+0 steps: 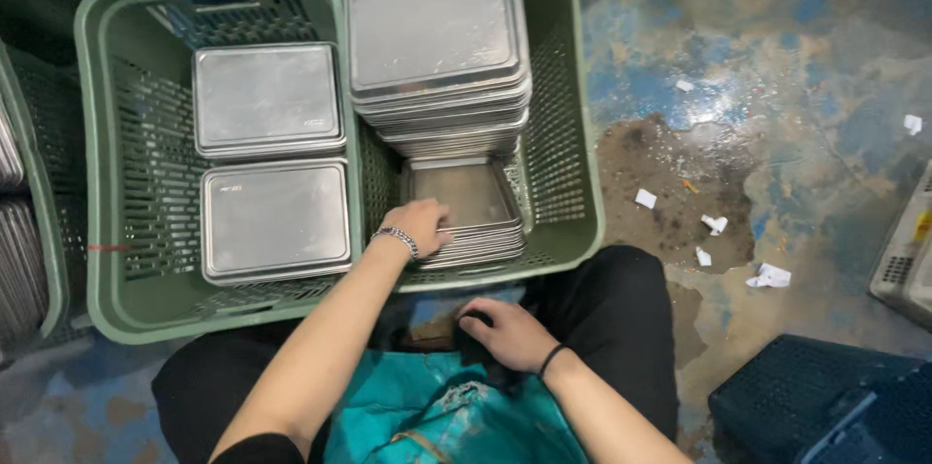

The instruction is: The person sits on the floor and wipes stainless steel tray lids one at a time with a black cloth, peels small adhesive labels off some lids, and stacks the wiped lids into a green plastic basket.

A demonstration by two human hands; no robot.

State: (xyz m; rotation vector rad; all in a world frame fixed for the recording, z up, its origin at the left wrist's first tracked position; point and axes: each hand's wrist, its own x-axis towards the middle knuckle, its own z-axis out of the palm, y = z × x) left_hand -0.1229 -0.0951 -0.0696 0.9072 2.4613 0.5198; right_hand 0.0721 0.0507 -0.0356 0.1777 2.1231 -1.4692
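Observation:
My left hand (419, 224), with a silver bracelet at the wrist, reaches into the right green crate (568, 134). Its fingers curl over the left edge of a low stack of metal trays (476, 202). Behind that stack, a tall stack of metal trays (432, 27) rises above the crate's rim. My right hand (507, 333), a black band at its wrist, lies on my lap with its fingers curled on a dark cloth (485, 359) over a teal apron (427, 406).
The left green crate (97, 163) holds two stacks of metal trays, one far (264, 95) and one near (275, 216). More trays sit in a crate at the far left (19, 260). A dark blue crate (815, 406) stands at lower right. Paper scraps (767, 277) litter the stained floor.

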